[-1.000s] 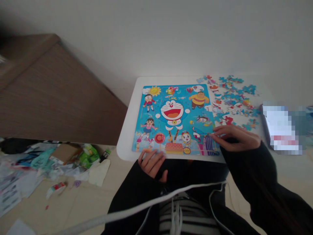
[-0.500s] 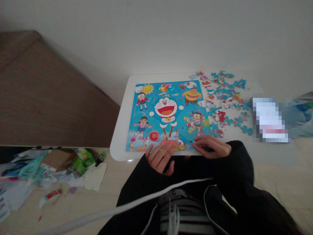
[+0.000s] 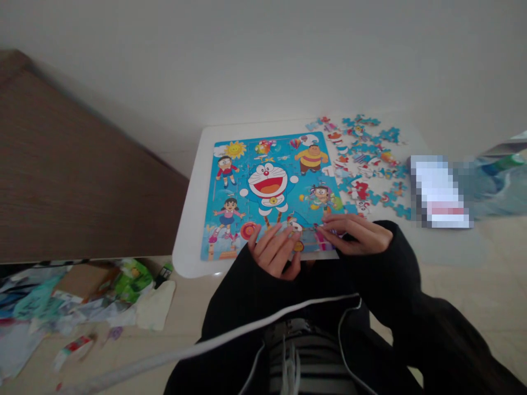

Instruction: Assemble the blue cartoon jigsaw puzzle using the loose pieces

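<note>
A blue cartoon jigsaw puzzle [image 3: 230,192] lies flat on a white table, with a large blue-and-white cat in its middle and several characters around it. My left hand [image 3: 275,253] rests over its near edge, fingers stretched out and slightly apart, covering part of the picture. At the lower right of the puzzle, my right hand [image 3: 357,235] has thumb and fingertips pinched together on a small puzzle piece [image 3: 316,226], mostly hidden by the fingers. Pink and purple colour shows just under those fingertips. Many loose puzzle pieces [image 3: 360,189] are scattered to the right of the puzzle.
Right of the loose pieces lies a blurred-out phone [image 3: 440,192], beside a clear plastic item [image 3: 500,186]. The white table [image 3: 187,241] meets a wall at the back. A brown wooden panel [image 3: 82,164] stands left, above bags and a cardboard box [image 3: 82,281]. A white cable [image 3: 230,325] crosses my lap.
The view has shifted, so the table sits farther left. My left hand has moved right and farther over the puzzle. My right hand has moved slightly away from me, still pinching.
</note>
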Tool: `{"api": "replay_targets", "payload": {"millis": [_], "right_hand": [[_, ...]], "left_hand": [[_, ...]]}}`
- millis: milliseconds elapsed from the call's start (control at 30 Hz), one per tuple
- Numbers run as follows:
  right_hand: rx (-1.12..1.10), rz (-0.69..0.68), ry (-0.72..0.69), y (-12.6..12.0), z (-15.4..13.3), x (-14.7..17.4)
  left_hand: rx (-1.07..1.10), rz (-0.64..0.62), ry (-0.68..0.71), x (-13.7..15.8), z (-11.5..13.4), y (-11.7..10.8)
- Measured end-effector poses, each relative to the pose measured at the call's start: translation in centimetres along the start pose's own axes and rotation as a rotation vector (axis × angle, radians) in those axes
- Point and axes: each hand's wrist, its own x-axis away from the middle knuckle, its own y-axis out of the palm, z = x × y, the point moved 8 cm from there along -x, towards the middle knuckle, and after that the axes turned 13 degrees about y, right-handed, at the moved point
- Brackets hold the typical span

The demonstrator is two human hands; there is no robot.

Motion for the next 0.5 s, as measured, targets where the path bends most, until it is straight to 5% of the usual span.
{"api": "replay_targets", "payload": {"millis": [133, 300, 500], "right_hand": [[0.005, -0.090, 0.067, 1.9, 1.0, -2.4], [0.050, -0.272, 0.109, 4.5, 3.1, -2.8], [0.119, -0.102, 0.084, 2.3, 4.7, -2.6]], "left_hand": [[-0.045, -0.001, 0.004, -1.6, -1.4, 0.5], [-0.036, -0.200, -0.037, -2.3, -3.1, 4.0], [0.016, -0.354, -0.036, -1.9, -3.4, 6.1]]}}
